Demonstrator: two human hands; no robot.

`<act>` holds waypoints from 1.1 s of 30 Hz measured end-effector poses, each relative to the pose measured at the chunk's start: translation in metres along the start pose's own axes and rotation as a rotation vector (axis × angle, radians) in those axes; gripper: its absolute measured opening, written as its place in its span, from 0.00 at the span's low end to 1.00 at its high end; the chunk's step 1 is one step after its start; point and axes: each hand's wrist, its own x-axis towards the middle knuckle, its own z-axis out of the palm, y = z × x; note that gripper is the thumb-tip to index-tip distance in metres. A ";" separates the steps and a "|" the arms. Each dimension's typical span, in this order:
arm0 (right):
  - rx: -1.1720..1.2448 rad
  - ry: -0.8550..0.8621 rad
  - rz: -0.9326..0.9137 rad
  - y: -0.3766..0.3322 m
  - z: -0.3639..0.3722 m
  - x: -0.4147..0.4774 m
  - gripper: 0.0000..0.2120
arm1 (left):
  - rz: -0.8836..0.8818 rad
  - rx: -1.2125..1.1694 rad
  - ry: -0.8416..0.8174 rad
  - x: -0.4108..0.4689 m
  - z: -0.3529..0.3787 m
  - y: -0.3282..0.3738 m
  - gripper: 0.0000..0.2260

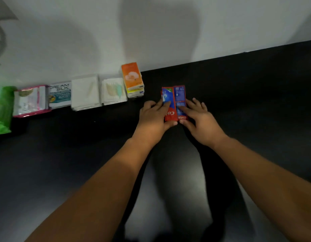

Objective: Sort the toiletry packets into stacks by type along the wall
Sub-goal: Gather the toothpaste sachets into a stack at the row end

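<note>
While both hands rest on the red packets, a row of stacks sits along the white wall (151, 32) at the back of the black table (256, 102). Far left is a green pack (1, 109), partly cut off by the edge of the view. Next comes a pink pack (30, 101), then a Cream Silk packet (60, 94), then a white stack (85, 92), then a leaf stack (113, 91), all side by side. An orange stack (133, 79) stands at the end of the row, closer to the wall. Right of it, apart from the row, two red packets (174, 102) lie flat on the table, touching side by side. The left hand (154, 117) lays its fingers flat on the left one, and its thumb touches the near end. The right hand (200, 119) does the same on the right one. The hands are close together, thumbs nearly meeting, and they press more than grip.
</note>
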 end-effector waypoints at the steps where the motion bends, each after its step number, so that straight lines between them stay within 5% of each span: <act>1: -0.006 -0.013 -0.001 0.007 -0.004 0.008 0.25 | -0.011 -0.017 0.007 0.008 0.001 0.003 0.34; 33: 0.047 -0.216 0.015 0.093 -0.063 0.107 0.28 | -0.089 -0.082 0.235 0.116 0.027 0.025 0.34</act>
